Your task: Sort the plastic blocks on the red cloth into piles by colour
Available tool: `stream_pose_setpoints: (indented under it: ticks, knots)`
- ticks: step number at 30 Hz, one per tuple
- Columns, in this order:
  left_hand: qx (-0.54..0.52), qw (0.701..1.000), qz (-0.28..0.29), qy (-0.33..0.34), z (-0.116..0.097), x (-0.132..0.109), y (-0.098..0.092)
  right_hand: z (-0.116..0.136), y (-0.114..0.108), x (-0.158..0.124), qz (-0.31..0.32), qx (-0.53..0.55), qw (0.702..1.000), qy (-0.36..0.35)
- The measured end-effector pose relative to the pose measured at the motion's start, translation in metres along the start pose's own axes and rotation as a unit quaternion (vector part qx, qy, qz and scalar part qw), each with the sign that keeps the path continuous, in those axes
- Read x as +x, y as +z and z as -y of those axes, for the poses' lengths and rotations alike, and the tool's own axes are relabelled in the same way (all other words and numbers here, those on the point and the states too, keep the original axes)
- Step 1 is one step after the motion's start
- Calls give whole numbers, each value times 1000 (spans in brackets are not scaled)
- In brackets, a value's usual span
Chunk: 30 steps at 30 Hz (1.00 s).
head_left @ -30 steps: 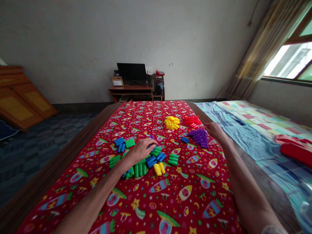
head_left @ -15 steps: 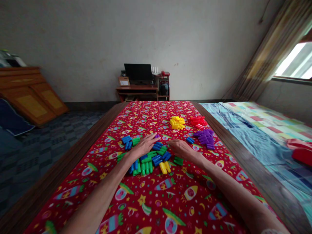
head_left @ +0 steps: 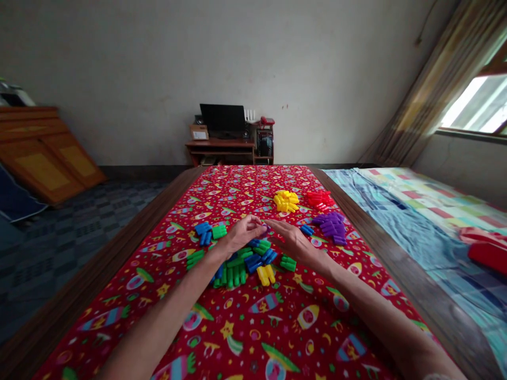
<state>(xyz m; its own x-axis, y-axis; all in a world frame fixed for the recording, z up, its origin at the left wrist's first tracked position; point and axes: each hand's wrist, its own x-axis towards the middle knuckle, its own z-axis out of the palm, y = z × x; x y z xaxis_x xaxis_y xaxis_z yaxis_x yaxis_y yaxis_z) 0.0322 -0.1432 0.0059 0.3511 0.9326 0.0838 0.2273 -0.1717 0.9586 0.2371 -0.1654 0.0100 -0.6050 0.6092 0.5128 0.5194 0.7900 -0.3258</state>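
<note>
My left hand point(head_left: 245, 232) is closed in a pinch over the mixed pile, with a small purple plastic block point(head_left: 264, 228) at its fingertips. Close by on the right, my right hand point(head_left: 292, 240) has its fingers stretched toward that block; whether they touch it is unclear. Below both hands lie green blocks point(head_left: 236, 274), blue blocks point(head_left: 253, 262) and a yellow block point(head_left: 266, 275), all made of ribbed, tube-like rows. My left forearm hides part of the pile. A lone green block point(head_left: 288, 263) lies under my right wrist.
Sorted heaps of yellow point(head_left: 286, 201), red point(head_left: 320, 200) and purple blocks point(head_left: 333, 228) lie at the right on the red patterned cloth point(head_left: 237, 332). A blue block point(head_left: 307, 230) sits beside the purple heap. Beyond the table stands a desk with a monitor point(head_left: 223, 119).
My left hand has lifted the purple block from the pile and moved right with it. My right hand has shifted slightly left, so the hands now nearly meet.
</note>
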Motion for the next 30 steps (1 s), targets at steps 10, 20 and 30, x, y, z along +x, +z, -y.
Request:
stream_pose_setpoints:
  ticks: [10,20,30]
  knots:
    - [224,963,-10,151,-9,-11,10,-49,-81,-11,20,-232,926,296]
    - [491,784,180,333,0,-48,74,-103,-111,-47,137,-289,827,463]
    - [588,776,19,229,27,-19,21,-64,-119,-44,110,-301,869,377]
